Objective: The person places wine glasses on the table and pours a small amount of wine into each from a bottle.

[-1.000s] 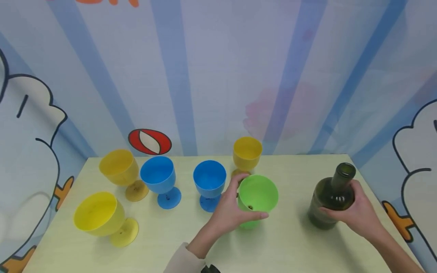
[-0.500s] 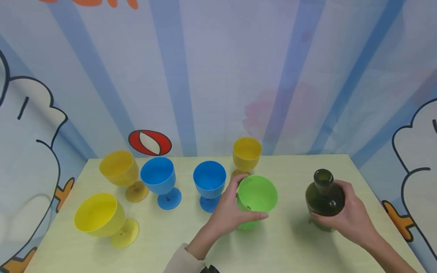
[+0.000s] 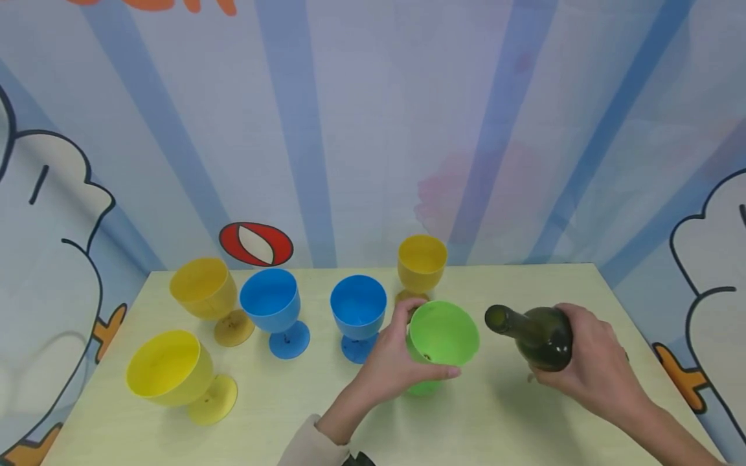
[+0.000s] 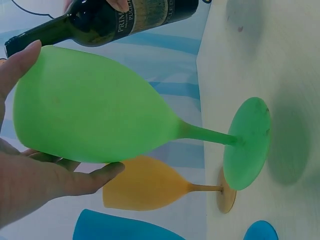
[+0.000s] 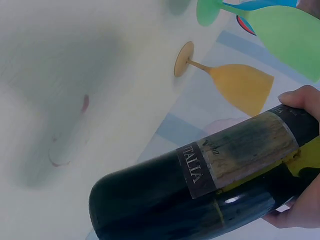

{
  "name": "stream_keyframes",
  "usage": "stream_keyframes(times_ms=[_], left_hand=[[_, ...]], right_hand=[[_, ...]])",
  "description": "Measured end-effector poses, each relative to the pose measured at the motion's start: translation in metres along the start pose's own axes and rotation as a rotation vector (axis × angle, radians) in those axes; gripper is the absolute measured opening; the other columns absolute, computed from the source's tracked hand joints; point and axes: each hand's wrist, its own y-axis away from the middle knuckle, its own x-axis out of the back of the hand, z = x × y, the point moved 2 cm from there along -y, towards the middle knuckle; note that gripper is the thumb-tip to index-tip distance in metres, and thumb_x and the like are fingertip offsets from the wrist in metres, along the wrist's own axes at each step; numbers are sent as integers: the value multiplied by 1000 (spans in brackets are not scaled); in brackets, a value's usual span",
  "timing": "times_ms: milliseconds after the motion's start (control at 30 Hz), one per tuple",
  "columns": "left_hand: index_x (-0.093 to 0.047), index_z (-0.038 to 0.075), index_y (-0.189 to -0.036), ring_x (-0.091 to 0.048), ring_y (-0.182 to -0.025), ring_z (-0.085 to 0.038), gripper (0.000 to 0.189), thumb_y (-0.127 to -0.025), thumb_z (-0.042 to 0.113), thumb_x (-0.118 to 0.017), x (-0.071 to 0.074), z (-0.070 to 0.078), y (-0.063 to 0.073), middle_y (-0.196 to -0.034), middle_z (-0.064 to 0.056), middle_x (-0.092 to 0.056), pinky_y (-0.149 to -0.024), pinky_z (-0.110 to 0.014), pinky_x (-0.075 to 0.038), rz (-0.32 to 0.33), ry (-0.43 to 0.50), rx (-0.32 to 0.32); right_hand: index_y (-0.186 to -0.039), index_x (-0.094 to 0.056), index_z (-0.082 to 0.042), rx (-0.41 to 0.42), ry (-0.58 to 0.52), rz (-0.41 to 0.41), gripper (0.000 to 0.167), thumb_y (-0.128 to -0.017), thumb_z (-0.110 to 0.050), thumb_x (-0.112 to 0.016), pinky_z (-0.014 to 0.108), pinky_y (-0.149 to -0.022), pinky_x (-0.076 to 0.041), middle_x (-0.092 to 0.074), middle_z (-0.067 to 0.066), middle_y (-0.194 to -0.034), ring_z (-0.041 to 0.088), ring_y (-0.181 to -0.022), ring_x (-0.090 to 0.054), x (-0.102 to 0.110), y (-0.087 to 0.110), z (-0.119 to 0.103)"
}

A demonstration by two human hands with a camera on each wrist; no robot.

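Observation:
My left hand (image 3: 392, 356) grips the bowl of a green plastic goblet (image 3: 444, 330), thumb at the near side and fingers at the far side. In the left wrist view the foot of the green goblet (image 4: 247, 144) is held a little off the table. A dark green wine bottle (image 3: 542, 338) is in my right hand (image 3: 600, 366), which grips it round the body. The bottle leans left, its mouth close to the goblet's right rim but apart from it. The right wrist view shows the labelled bottle (image 5: 200, 175) raised above the table; no liquid is visible leaving it.
Behind the green goblet stands an orange-yellow goblet (image 3: 422, 262). Two blue goblets, the nearer one (image 3: 358, 307) and another (image 3: 271, 299), stand to the left. Farther left are an orange-yellow goblet (image 3: 204, 288) and a bright yellow one (image 3: 169, 367). A printed backdrop (image 3: 373, 129) rises behind the table (image 3: 466, 427).
The bottle has come off the table, moved left and tilted from upright toward the green goblet. My left hand and the goblet have barely moved.

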Motion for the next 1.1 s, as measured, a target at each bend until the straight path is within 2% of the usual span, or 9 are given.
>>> stream_keyframes(times_ms=[233, 467, 600, 767, 1100], left_hand=[[-31, 22, -133, -49, -111, -22, 89, -62, 30, -84, 1, 3, 1, -128, -2, -48, -89, -42, -43, -3, -9, -1], [-29, 26, -139, -48, -113, -23, 94, -62, 33, -84, 1, 5, 1, -130, -2, -46, -87, -43, -43, -4, -33, 16], [-30, 27, -140, -46, -115, -25, 95, -62, 34, -83, 1, 6, 1, -132, -2, -45, -88, -45, -44, -7, -59, 28], [-31, 26, -140, -45, -117, -27, 94, -63, 35, -83, 1, 7, 0, -133, -4, -45, -88, -47, -44, -11, -92, 29], [-32, 23, -139, -47, -115, -28, 93, -62, 33, -84, 0, 8, 0, -132, -6, -46, -86, -45, -46, -13, -104, 27]], right_hand=[[-109, -44, 8, 118, 158, 40, 89, -36, -20, -87, 58, -71, -39, -54, 21, -92, 36, -80, -53, 1, 3, -1], [-105, -45, 10, 228, 287, 99, 85, -35, -20, -84, 59, -67, -40, -54, 26, -94, 39, -83, -52, 3, -2, -3], [-104, -47, 12, 230, 378, 106, 83, -36, -20, -83, 60, -68, -40, -53, 28, -95, 41, -85, -51, 3, -4, -3], [-103, -46, 11, 207, 440, 84, 87, -33, -21, -86, 61, -70, -38, -52, 29, -95, 43, -84, -50, 3, -5, -4], [-99, -46, 11, 320, 497, 150, 85, -32, -25, -85, 59, -68, -39, -50, 28, -92, 42, -82, -50, 2, -5, -3]])
